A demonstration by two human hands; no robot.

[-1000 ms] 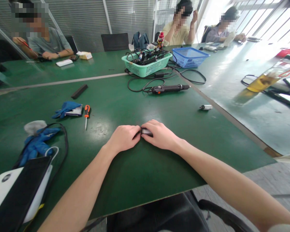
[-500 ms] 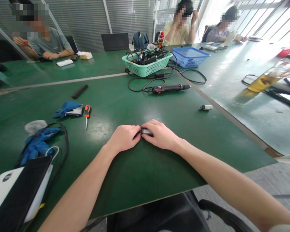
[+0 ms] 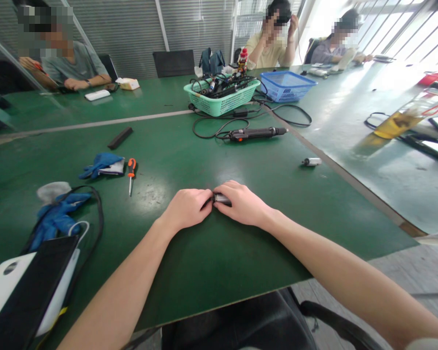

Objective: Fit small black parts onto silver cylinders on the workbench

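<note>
My left hand and my right hand rest together on the green table, fingers curled. Between them they grip a small silver and dark cylindrical part, mostly hidden by the fingers. A similar small silver cylinder lies on the table to the right, away from both hands.
An orange-handled screwdriver and blue gloves lie to the left. A black electric screwdriver with its cable lies beyond, before a green basket and a blue basket. A black and white device sits near left. Other people sit at the far tables.
</note>
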